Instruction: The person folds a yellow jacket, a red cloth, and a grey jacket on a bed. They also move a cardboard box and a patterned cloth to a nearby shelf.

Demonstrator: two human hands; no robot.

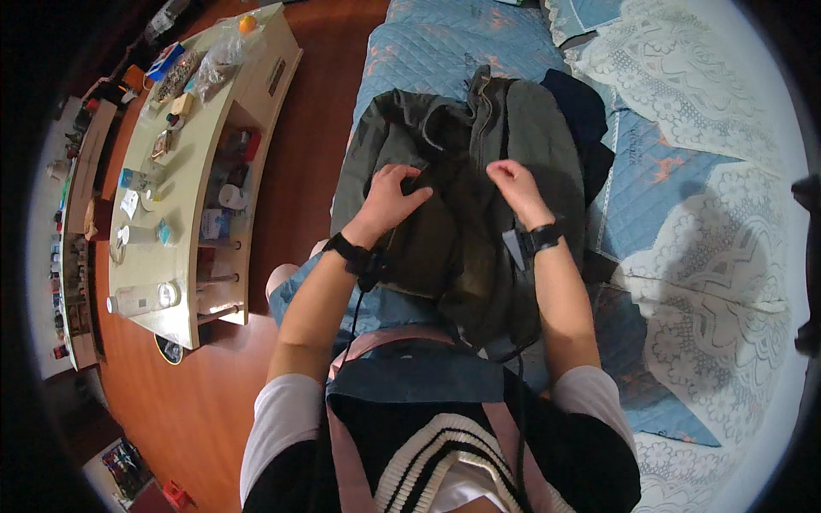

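A dark olive-grey jacket (545, 128) with a zipper lies spread over the blue quilted cover in front of me, its lower part reaching my lap. Over its left half is my left hand (397, 193), thumb and fingers apart. My right hand (510, 178) is above the right half, near the zipper edge, with its fingertips drawn together; whether cloth is pinched between them cannot be made out. Both wrists wear black bands. Dark navy cloth (577, 109) sticks out from beneath the jacket on the right.
White lace covers (705, 83) lie over the blue quilted cover (442, 45) at the right. At the left, a cream table (186, 211) on the wooden floor (211, 378) bears plastic bags, a clear bottle (141, 299), a white cup (138, 235) and an orange fruit (247, 24).
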